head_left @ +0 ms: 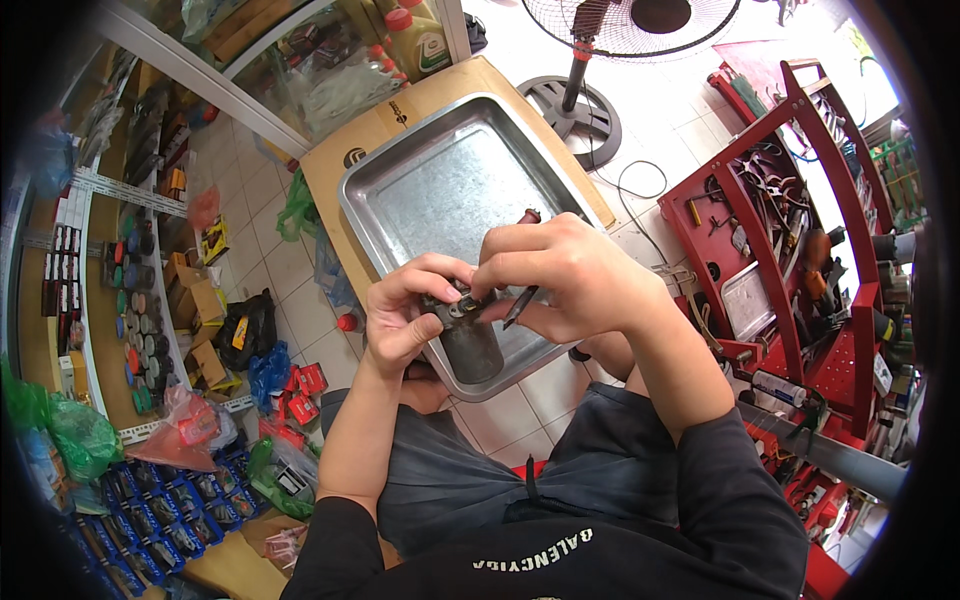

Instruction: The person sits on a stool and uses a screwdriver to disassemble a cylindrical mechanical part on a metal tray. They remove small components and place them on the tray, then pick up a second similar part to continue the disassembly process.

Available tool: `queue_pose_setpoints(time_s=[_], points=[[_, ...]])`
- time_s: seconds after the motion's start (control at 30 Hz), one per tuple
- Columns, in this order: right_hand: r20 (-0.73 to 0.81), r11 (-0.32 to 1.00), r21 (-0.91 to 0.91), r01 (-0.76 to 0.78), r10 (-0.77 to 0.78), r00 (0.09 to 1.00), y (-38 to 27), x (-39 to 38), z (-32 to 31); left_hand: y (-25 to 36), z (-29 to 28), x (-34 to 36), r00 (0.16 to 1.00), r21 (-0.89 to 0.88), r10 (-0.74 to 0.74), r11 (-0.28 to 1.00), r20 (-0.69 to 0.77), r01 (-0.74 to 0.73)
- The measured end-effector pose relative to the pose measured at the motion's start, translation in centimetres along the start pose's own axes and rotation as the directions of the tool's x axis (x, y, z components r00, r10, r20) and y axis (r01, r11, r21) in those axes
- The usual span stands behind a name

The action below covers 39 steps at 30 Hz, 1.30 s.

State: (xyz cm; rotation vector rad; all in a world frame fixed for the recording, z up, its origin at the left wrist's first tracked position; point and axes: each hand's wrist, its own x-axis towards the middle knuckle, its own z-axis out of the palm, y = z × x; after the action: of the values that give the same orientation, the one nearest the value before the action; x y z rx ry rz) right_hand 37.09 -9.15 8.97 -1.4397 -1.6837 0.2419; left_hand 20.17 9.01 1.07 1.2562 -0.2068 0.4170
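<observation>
A dark grey metal cylinder, resembling a small motor body, is over the near end of a shallow metal tray. My left hand is closed around its upper end, where small metal fittings show. My right hand is closed on a slim tool like a screwdriver, with a reddish-brown end above the fingers and a dark tip below. Its thumb and fingertips meet at the fittings beside my left fingers. Whatever they pinch there is hidden.
Flattened cardboard lies under the tray. A standing fan is beyond it, its cable on the tiled floor. A red tool rack stands to the right. Shelves with jars and bagged parts line the left.
</observation>
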Motion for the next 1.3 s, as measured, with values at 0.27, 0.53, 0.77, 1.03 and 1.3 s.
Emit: queue_pose_setpoints(time_s=[0.27, 0.53, 0.77, 1.03, 1.3], points=[[0.020, 0.998, 0.048, -0.047, 0.046, 0.999, 0.15, 0.03, 0.05, -0.02, -0.04, -0.09, 1.000, -0.016, -0.009, 1.000, 0.020, 0.009], [-0.043, 0.991, 0.122, -0.058, 0.063, 0.997, 0.15, 0.39, 0.56, -0.20, -0.07, -0.01, 1.000, -0.032, 0.002, 0.999, 0.007, -0.002], [-0.031, 0.995, 0.097, -0.028, 0.031, 0.999, 0.60, 0.26, 0.51, -0.21, -0.22, 0.04, 1.000, -0.018, 0.005, 1.000, 0.014, -0.005], [0.014, 0.990, 0.103, -0.101, 0.100, 0.995, -0.01, 0.49, -0.07, -0.13, -0.20, 0.03, 1.000, -0.022, -0.010, 1.000, 0.007, 0.010], [-0.037, 0.992, 0.117, -0.034, 0.039, 0.999, 0.53, 0.51, 0.32, -0.27, -0.48, -0.15, 1.000, -0.021, -0.010, 1.000, -0.011, 0.010]])
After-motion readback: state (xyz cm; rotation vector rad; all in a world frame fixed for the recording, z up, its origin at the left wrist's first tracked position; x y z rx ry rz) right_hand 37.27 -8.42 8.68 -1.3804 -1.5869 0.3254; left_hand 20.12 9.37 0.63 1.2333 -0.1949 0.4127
